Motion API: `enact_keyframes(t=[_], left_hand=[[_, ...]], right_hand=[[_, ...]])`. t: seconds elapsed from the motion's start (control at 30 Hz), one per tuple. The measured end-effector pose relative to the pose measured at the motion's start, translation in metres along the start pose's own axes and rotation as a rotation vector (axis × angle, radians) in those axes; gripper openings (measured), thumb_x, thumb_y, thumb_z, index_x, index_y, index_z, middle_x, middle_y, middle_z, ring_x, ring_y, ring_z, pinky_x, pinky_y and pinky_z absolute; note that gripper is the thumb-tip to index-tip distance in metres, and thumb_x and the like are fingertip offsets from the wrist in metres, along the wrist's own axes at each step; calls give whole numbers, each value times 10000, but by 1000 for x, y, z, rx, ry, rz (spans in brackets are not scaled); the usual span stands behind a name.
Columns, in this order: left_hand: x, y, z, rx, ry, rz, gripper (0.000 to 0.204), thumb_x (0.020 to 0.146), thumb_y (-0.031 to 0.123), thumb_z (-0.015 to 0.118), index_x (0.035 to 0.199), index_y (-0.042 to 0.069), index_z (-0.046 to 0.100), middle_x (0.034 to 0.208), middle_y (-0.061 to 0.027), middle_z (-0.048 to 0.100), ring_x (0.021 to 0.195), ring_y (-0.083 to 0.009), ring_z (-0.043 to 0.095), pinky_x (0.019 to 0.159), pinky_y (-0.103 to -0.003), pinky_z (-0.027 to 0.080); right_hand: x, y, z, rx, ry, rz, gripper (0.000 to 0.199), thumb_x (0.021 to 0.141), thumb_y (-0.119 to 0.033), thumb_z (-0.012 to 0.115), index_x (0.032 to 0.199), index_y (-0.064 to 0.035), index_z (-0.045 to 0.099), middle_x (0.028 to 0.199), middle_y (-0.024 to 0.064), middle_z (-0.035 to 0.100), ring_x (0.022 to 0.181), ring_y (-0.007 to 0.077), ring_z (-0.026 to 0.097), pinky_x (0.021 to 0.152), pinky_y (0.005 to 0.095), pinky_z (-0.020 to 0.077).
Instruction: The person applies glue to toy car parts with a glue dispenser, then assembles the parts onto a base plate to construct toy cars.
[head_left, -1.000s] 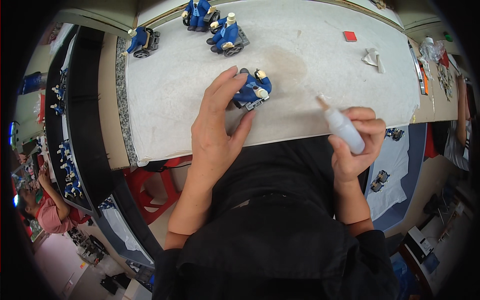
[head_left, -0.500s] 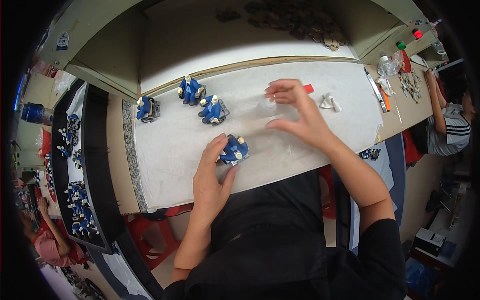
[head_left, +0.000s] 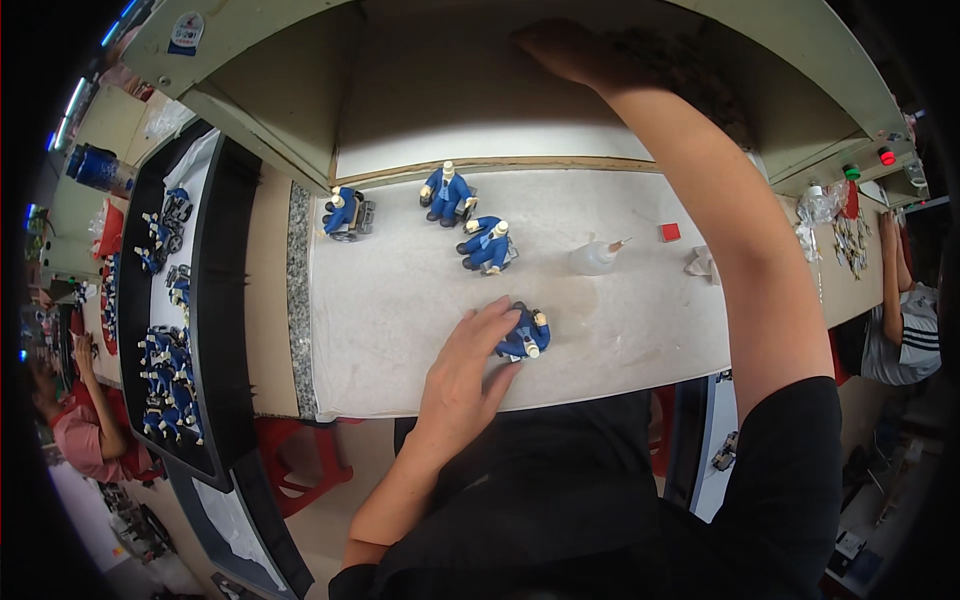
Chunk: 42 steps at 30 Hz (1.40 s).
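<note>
My left hand (head_left: 468, 375) curls around a small seated figurine (head_left: 526, 338) in a blue suit near the table's front edge, thumb and fingers on either side of it. Reaching far forward, my right hand (head_left: 562, 50) is inside the shaded recess, beside a dark pile of small pieces (head_left: 690, 75). Its fingers are too dark to make out. Farther back on the white table cover sit three more blue figurines: one at the left (head_left: 345, 213), one at the back (head_left: 447, 195) and one nearer the middle (head_left: 487, 246). A translucent bottle with a thin nozzle (head_left: 594, 258) stands right of them.
A red block (head_left: 669, 232) and crumpled white tissue (head_left: 702, 264) lie on the right of the cover (head_left: 400, 330). At left is a black tray (head_left: 222, 330) with many blue figurines. The shelf's frame (head_left: 270, 130) borders the recess. Other people sit at both sides.
My right hand has left the bottle and gone forward into the recess. The bottle stands on the table. My left hand stays at the figurine. The whole view has shifted.
</note>
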<state>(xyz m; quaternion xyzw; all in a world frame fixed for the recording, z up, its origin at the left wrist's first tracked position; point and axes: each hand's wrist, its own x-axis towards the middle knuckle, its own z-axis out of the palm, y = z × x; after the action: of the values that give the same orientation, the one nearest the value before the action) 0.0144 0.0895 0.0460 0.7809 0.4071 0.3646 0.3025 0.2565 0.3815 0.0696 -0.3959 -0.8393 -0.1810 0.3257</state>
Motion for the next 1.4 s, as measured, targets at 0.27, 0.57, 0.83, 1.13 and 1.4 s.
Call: enact_keyframes(t=[0.27, 0.57, 0.83, 1.13, 1.4], left_hand=[[1, -1, -1, 42, 42, 36, 596, 669, -16, 686, 1207, 16, 431, 1214, -143, 508, 1111, -307, 498, 928, -341, 405], [-1, -7, 1, -22, 19, 52, 615, 688, -40, 660, 1241, 31, 400, 1213, -136, 509, 1124, -255, 502, 917, -325, 422], [1, -14, 4, -17, 121, 236, 546, 687, 12, 669, 1190, 73, 463, 1147, -120, 538, 1038, -282, 539, 854, -329, 451], [2, -8, 2, -70, -1, 142, 655, 687, -46, 654, 1277, 7, 374, 1183, -188, 484, 1049, -289, 525, 875, -325, 431], [2, -11, 1, -68, 1, 175, 665, 688, -39, 649, 1287, 22, 369, 1186, -192, 483, 1069, -293, 515, 882, -330, 426]], right_hand=[[-16, -10, -70, -264, -104, 310, 207, 804, -170, 535, 912, -31, 643, 992, 157, 571, 930, 328, 555, 773, 376, 454], [-160, -104, -198, 90, -54, 500, 114, 814, -65, 604, 900, 1, 640, 883, 80, 640, 780, 151, 618, 737, 252, 495], [-173, -215, -178, 707, 7, 559, 391, 757, 91, 607, 1124, 17, 495, 894, 98, 624, 825, 155, 620, 721, 240, 502], [-142, -244, -160, 431, -83, 220, 172, 693, 87, 635, 846, 8, 642, 807, 84, 647, 774, 187, 620, 686, 251, 477], [-139, -243, -153, 323, -135, 140, 185, 679, 49, 657, 849, -23, 654, 818, 70, 649, 772, 170, 626, 678, 242, 485]])
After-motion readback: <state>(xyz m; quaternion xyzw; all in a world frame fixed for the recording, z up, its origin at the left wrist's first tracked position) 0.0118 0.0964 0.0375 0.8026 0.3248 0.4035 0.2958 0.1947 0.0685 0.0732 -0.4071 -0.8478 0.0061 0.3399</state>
